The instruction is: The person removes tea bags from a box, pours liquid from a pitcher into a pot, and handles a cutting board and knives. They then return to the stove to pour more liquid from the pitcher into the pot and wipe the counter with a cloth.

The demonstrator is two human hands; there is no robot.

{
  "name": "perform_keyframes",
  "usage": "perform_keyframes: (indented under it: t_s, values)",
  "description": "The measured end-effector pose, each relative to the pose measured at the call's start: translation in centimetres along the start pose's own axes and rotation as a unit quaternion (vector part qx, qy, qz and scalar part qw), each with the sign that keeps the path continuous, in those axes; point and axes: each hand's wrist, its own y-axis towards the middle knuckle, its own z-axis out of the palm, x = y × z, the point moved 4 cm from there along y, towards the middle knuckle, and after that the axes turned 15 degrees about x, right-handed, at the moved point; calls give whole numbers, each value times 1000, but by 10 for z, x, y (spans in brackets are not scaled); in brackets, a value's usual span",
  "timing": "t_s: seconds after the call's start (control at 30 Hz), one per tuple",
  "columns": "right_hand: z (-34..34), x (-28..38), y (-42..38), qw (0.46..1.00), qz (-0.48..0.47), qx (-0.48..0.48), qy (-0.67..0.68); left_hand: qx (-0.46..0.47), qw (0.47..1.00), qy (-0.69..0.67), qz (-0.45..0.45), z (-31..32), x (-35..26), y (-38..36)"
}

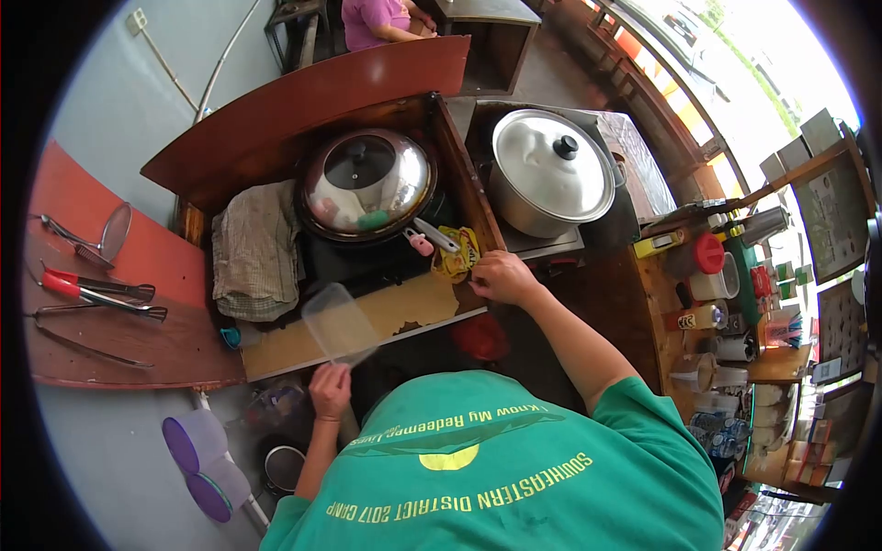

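A clear plastic container or lid (338, 323) is pinched at its lower edge by my left hand (330, 392), over the front edge of the wooden counter (266, 354). My right hand (502, 277) has its fingers closed at the counter's right corner, beside a yellow packet (457, 253); what it holds, if anything, is hidden. Behind the packet, a dark pan with a domed glass-and-metal lid (367, 184) sits on the stove. A folded checked cloth (255, 253) lies left of the pan.
A large lidded pot (551, 174) stands back right. Tongs (101, 292) and a strainer (114, 234) hang at left, above purple-rimmed containers (197, 441). Shelves (781, 367) with jars and bottles line the right. A person in pink (375, 22) sits beyond the red partition (312, 101).
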Motion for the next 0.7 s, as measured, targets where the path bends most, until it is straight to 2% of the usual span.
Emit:
perform_keyframes:
  t_s: [0.1,0.17,0.27,0.3,0.37,0.4,0.47,0.6,0.7]
  values:
    - [4,-3,-1,1000,-9,-6,-10,49,998,-29,38,46,-20,-12]
    - [5,-4,-2,1000,-7,-6,-14,134,989,-61,8,82,-21,-14]
    - [6,-4,-3,1000,-18,-21,-13,187,979,-78,-37,125,-20,-12]
    - [6,-4,-3,999,-18,-21,-16,186,979,-78,-38,132,-24,-10]
    - [8,-6,-3,1000,-14,-14,-17,202,953,-157,-162,145,-29,0]
    - [10,-7,-3,1000,-8,-7,-18,202,953,-157,-164,148,-36,5]
    - [12,-10,-1,1000,-14,-8,-15,212,939,-119,-242,155,-44,12]
    - [8,-6,-4,999,-14,-11,-28,234,924,-116,-278,174,-68,24]
    - [10,-7,-3,999,-16,-16,-23,264,914,-189,-244,206,-71,30]
